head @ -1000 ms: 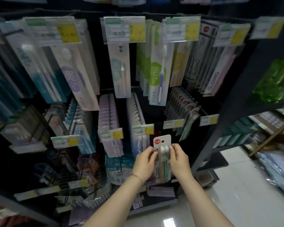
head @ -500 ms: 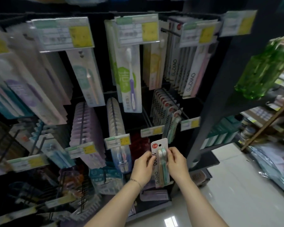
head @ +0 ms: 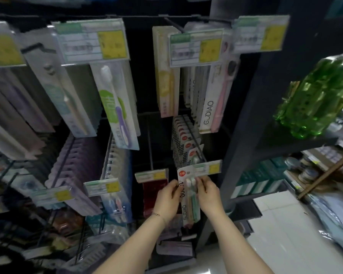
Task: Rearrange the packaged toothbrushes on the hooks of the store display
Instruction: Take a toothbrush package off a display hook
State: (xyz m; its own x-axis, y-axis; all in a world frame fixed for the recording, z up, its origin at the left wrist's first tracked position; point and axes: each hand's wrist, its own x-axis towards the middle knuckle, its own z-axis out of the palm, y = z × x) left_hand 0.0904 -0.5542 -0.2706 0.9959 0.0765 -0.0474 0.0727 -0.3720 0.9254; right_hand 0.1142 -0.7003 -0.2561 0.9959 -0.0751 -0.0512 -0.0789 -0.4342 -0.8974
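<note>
1. Fingers of left hand (head: pixel 167 196) and right hand (head: pixel 207 192) pinch the white card-backed toothbrush pack (head: pixel 187 204), just under the green-and-yellow price tag (head: pixel 206 168).
2. Align its hole with the black wire hook (head: pixel 203 155); slide back.

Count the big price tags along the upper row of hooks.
4. The far-left tag, cut by the frame edge; the centre-left tag; the centre-right tag; the right tag. More may hang out of view.
</note>
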